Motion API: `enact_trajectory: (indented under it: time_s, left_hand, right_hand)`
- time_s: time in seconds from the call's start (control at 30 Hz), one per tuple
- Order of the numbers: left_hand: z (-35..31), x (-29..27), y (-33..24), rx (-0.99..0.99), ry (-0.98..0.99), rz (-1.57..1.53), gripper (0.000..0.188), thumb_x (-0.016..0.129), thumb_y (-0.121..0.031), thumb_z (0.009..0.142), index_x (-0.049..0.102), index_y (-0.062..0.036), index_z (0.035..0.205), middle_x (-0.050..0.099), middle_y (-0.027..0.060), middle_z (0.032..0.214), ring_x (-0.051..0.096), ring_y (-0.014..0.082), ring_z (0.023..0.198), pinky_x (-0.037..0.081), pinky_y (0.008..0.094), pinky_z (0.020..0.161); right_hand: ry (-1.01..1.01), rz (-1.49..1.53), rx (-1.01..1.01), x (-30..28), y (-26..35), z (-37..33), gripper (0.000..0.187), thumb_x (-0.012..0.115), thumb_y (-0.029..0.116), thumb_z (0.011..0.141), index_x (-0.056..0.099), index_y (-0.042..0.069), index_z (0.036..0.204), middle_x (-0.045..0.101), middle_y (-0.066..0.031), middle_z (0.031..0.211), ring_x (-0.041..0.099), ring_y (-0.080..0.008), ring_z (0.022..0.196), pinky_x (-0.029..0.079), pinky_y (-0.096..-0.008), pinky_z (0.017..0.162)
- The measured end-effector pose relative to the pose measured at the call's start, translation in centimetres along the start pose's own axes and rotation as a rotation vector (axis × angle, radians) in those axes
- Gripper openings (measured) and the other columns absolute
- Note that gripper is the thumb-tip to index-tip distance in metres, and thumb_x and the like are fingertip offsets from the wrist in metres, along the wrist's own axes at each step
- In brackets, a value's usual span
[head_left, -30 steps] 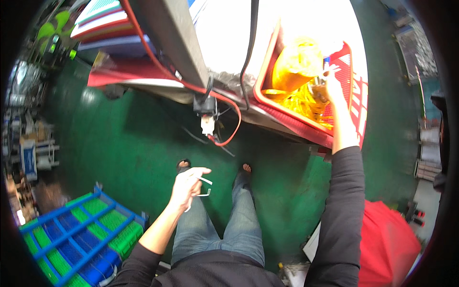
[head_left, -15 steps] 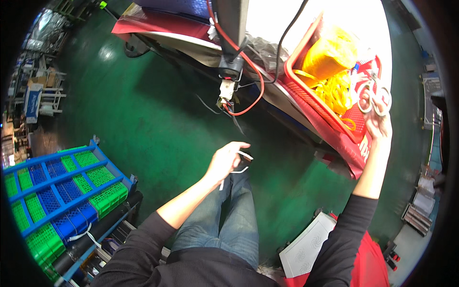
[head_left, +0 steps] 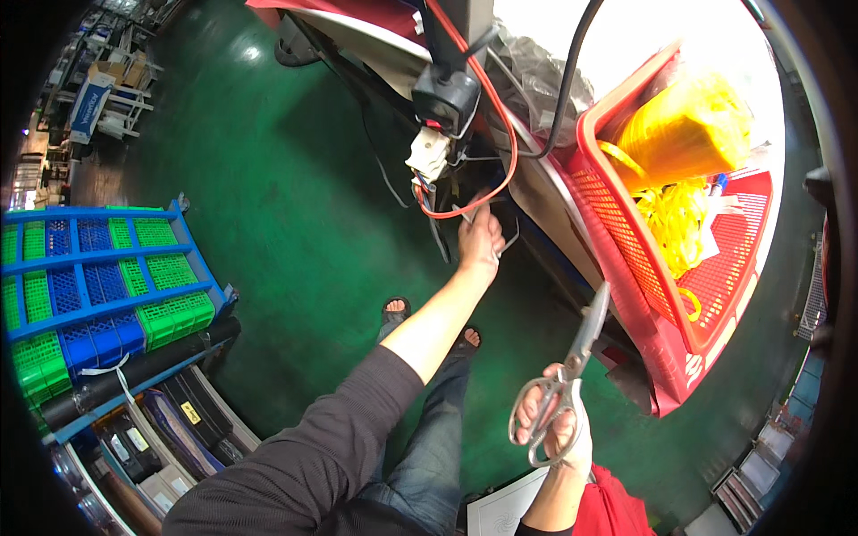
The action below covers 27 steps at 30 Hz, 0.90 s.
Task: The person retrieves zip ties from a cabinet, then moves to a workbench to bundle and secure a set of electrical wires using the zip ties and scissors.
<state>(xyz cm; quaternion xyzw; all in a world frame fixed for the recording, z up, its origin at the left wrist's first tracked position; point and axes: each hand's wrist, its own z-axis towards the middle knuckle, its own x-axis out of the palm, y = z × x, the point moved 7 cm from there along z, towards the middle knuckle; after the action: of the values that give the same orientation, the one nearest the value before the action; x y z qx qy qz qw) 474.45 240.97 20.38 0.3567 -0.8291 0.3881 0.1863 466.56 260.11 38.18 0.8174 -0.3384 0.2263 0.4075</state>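
Note:
My right hand [head_left: 570, 439] is closed on a pair of metal scissors [head_left: 585, 344], fingers through the handle loops and blades pointing up and away from me. The blades look shut or nearly so. Farther forward, my left hand [head_left: 483, 239] is closed round a thin pale strip [head_left: 513, 239], whose ends stick out on both sides of the fist. That hand is just below a looping red cable [head_left: 513, 152] and a cream plug or connector block [head_left: 429, 154]; whether it touches the cable I cannot tell.
A red plastic basket [head_left: 626, 232] with a yellow roll [head_left: 688, 129] and tangled yellow strapping [head_left: 672, 219] stands on the red-edged table at right. A black cable [head_left: 565, 89] hangs over its edge. At left is a blue rack [head_left: 98, 241] with green and blue crates.
My right hand has brought the scissors from above the basket down and toward me, off the table. My left hand has moved forward and right with the pale strip, up to the cables.

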Motion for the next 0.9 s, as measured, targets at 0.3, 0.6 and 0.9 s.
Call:
enact_trajectory:
  time_s: [0.3, 0.6, 0.9]
  left_hand:
    - [4.3, 2.8, -0.9, 0.054, 0.266, -0.044, 0.022, 0.060, -0.038, 0.086, 0.052, -0.0166, 0.089, 0.044, -0.0051, 0.065, 0.045, 0.0065, 0.057, 0.038, 0.0244, 0.055]
    - [4.0, -2.0, 2.6, -0.090, 0.464, -0.171, 0.041, 0.044, -0.020, 0.092, 0.038, -0.0040, 0.130, 0.041, -0.0006, 0.065, 0.039, 0.0096, 0.052, 0.036, 0.0237, 0.048]
    - [2.8, -6.1, 7.9, -0.199, 0.344, -0.252, 0.056, 0.041, -0.037, 0.087, 0.034, -0.0057, 0.134, 0.044, 0.0049, 0.087, 0.043, 0.0163, 0.073, 0.037, 0.0308, 0.066]
  right_hand:
    - [0.090, -0.275, 0.124, 2.1, -0.5, 8.5, 0.069, 0.038, 0.060, 0.089, 0.041, 0.000, 0.122, 0.045, -0.0054, 0.074, 0.047, -0.0131, 0.057, 0.039, -0.0251, 0.042]
    - [-0.027, -0.197, 0.331, 4.1, -1.9, 15.0, 0.065, 0.042, 0.066, 0.085, 0.047, 0.004, 0.105, 0.046, -0.0039, 0.067, 0.046, -0.0134, 0.050, 0.035, -0.0248, 0.039]
    - [-0.046, -0.115, 0.253, 5.3, -1.7, 19.0, 0.066, 0.046, 0.068, 0.080, 0.048, 0.005, 0.099, 0.045, -0.0051, 0.064, 0.045, -0.0149, 0.049, 0.035, -0.0259, 0.039]
